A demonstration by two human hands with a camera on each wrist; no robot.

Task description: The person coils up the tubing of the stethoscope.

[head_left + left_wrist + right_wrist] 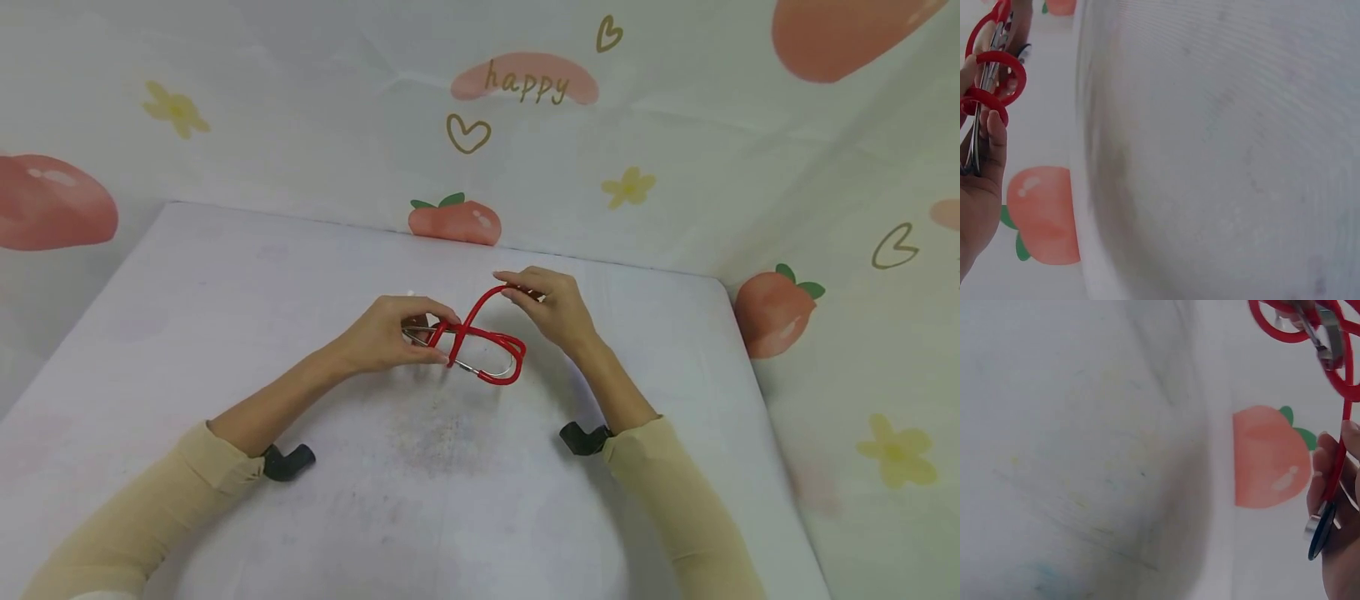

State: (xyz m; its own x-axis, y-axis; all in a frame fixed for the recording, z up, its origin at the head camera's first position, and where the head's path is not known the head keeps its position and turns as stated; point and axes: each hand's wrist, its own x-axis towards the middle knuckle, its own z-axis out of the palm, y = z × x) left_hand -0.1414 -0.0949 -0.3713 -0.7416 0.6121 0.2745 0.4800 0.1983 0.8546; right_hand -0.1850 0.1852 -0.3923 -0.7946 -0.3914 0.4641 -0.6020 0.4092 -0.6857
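A stethoscope with red tubing (521, 364) is held between both hands over the table. The left hand (382, 333) grips the bundled part, thumb and fingers around the metal ear tubes and the red loops wrapped about them. At the other end, the right hand (555, 304) pinches the free length of tubing, which arcs up from the bundle. In the right wrist view the round chest piece (1320, 534) lies against that hand's palm and fingers. The left wrist view shows the metal ear tubes (977, 147) running through the red coils.
The white table (360, 517) has faint smudges under the hands. A printed backdrop (315, 100) with peaches, flowers and hearts stands behind it and along the right side. Black wrist-worn pieces (288, 462) stick out at both cuffs.
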